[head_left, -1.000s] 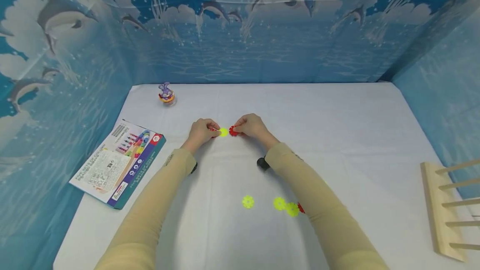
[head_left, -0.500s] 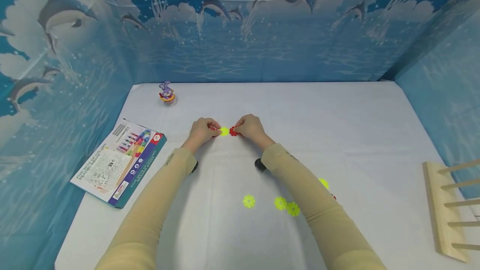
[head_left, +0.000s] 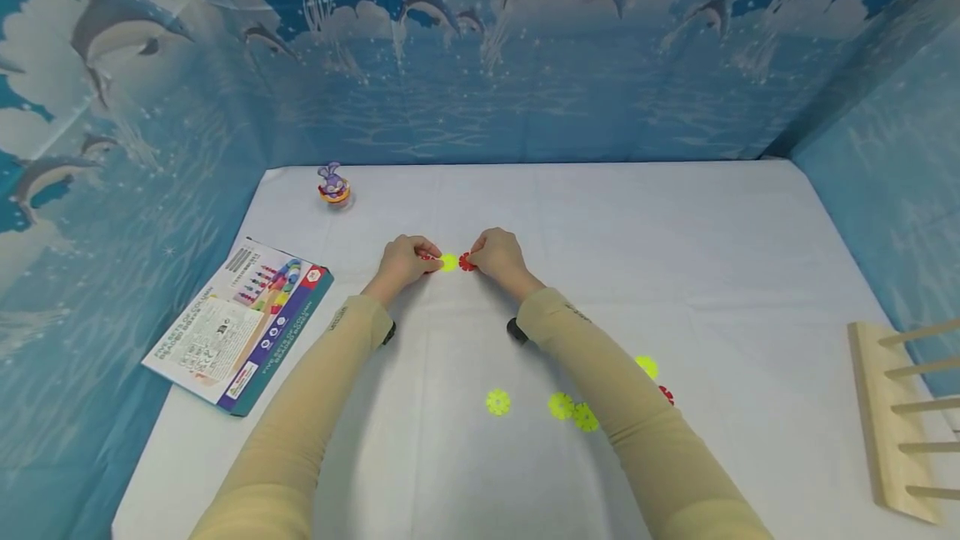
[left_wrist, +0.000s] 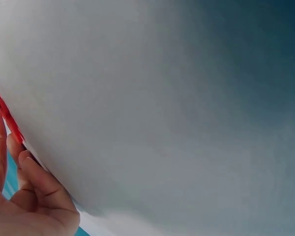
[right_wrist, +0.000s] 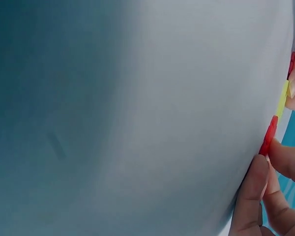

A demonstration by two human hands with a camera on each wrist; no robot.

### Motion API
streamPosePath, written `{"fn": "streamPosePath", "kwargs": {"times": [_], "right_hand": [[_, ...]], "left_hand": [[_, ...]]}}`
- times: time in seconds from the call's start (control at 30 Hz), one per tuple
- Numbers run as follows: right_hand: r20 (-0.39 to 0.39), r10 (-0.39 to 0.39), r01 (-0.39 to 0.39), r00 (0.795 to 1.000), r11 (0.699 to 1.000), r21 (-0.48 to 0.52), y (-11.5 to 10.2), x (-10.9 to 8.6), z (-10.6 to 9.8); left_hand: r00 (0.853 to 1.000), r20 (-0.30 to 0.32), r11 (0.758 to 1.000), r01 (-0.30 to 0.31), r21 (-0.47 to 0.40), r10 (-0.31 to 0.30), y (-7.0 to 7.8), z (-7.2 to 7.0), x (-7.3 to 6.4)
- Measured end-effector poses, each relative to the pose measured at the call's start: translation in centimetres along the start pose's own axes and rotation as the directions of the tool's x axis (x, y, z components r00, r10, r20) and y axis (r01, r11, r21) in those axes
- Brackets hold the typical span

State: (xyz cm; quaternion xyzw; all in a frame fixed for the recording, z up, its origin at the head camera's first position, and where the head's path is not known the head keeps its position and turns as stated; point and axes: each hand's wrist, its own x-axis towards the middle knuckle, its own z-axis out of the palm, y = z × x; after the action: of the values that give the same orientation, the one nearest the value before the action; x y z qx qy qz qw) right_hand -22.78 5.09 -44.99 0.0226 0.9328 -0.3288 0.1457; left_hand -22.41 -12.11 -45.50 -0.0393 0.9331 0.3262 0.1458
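My left hand (head_left: 402, 263) pinches a red flower-shaped disc (left_wrist: 9, 118) at the middle of the table. A second red disc (right_wrist: 269, 135) is held between thumb and fingers of my right hand (head_left: 501, 258). Between the two sits a yellow flower-shaped disc (head_left: 448, 262). In the right wrist view the three form a row, with the yellow disc (right_wrist: 283, 100) meeting the right-hand red one; whether they are slotted together I cannot tell. Fingers cover much of both red discs.
Nearer on the white table (head_left: 450, 473) lie several yellow discs (head_left: 498, 402) and a red one (head_left: 666, 395), partly behind the right sleeve. A box (head_left: 240, 327) lies left, a purple rabbit figurine (head_left: 333, 185) back left, a wooden peg rack (head_left: 892, 423) right.
Both hands keep nearly the same place and grip. My right forearm has shifted slightly left, uncovering a yellow disc and a red disc beyond the sleeve.
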Motion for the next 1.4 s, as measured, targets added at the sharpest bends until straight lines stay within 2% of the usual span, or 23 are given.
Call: {"fn": "streamPosePath", "kwargs": {"times": [0.47, 0.97, 1.27, 1.4], "right_hand": [[-0.024, -0.014, 0.013, 1.0, 1.0, -0.022, -0.3, -0.1, 0.6], [-0.018, -0.02, 0.02, 1.0, 1.0, 0.001, 0.1, -0.4, 0.4], [-0.021, -0.023, 0.023, 1.0, 1.0, 0.0, 0.1, -0.6, 0.4], [-0.023, -0.032, 0.032, 0.999, 0.999, 0.003, 0.2, -0.6, 0.3]], "left_hand": [[0.998, 0.054, 0.999, 0.039, 0.012, -0.039, 0.0, -0.6, 0.0], [0.998, 0.065, 1.0, 0.025, -0.005, -0.024, 0.2, -0.6, -0.2], [0.997, 0.032, 0.995, -0.069, 0.065, 0.067, 1.3, 0.5, 0.2], [0.996, 0.043, 0.993, -0.077, 0.093, 0.073, 1.9, 0.9, 0.4]]}}
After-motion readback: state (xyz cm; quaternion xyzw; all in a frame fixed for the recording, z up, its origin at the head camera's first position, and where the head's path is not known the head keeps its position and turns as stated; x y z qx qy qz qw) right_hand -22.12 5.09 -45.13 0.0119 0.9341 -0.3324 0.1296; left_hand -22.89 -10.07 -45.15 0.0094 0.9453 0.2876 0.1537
